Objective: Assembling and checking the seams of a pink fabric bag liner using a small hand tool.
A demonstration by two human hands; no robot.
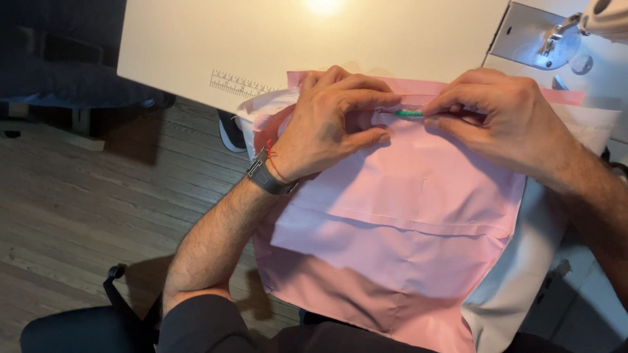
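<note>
Pink fabric (399, 216) lies over my lap and onto the white table's (261, 39) front edge, with a stitched fold line across it. My left hand (330, 121) pinches the fabric's folded upper edge between thumb and fingers. My right hand (504, 121) holds a small green-handled tool (410, 114) by its end, its tip pointing left at the fold between both hands. White cloth (517, 281) lies under the pink piece at the right.
A sewing machine (556, 39) stands at the table's far right, with its metal plate and presser foot showing. A ruler scale (239, 84) is printed near the table's front edge. Wooden floor (78, 196) and a shoe (230, 134) lie below left.
</note>
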